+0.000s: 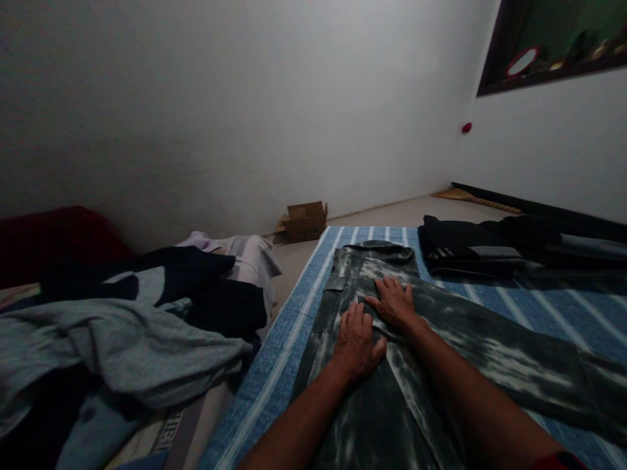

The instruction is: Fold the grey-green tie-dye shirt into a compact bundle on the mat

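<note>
A pair of dark green and pale tie-dye trousers (465, 326) lies spread out on a blue striped bedsheet (274, 365), waistband at the far end and legs reaching toward me and to the right. My left hand (356, 339) rests flat on the trousers below the side pocket flap, fingers stretched forward. Just ahead and to its right, my right hand (393, 300) also presses flat on the cloth near the upper middle, fingers apart. Neither hand grips the fabric. Both trouser legs run partly under my forearms.
Folded black clothes (465, 245) sit at the right on the sheet. A loose heap with a grey garment (147, 346) and dark clothes (225, 303) covers a separate surface at left. An open cardboard box (306, 225) stands on the floor by the wall.
</note>
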Motion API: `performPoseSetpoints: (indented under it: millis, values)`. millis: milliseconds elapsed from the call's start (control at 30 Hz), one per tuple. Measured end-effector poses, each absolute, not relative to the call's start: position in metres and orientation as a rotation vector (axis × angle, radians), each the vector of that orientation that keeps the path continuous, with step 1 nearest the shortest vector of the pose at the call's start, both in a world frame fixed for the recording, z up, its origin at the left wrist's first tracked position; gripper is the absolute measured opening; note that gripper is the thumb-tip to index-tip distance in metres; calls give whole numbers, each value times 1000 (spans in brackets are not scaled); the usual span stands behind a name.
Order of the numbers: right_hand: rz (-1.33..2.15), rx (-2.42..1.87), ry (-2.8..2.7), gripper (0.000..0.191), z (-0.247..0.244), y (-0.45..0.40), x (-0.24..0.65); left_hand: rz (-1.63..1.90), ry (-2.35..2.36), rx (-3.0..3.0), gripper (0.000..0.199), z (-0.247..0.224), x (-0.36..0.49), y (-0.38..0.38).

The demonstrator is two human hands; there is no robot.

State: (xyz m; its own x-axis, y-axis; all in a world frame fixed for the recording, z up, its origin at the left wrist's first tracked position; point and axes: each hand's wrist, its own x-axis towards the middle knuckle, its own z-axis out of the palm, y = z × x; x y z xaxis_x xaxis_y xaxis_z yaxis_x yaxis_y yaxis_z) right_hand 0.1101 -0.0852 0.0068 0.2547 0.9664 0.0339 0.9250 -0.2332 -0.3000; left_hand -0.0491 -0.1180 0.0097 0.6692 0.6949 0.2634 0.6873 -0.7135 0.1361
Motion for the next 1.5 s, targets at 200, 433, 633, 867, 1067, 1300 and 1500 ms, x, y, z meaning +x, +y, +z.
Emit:
performPoseSetpoints:
  millis: [200,433,633,867,1067,1300,1500]
  values:
    - [156,-2272,-1760,67,5,-84,106,362,1213,2823,43,15,-46,-118]
    - [104,-2194,-1921,66,2,-91,120,402,1193,2843,41,12,-48,-116]
    - [190,-2119,-2087,74,5,-99,130,386,1158,2839,45,9,-50,-112]
    - [184,-2132,-2027,59,8,-104,137,368,1127,2834,45,12,-52,-109]
    - [203,-2227,-1899,49,11,-112,132,333,1152,2829,47,13,-52,-110]
    - [351,-1907,-2114,54,11,-138,100,400,1121,2840,45,1,-51,-105]
    - [439,-1956,-2054,59,18,-149,101,247,1102,2815,51,26,-46,-93]
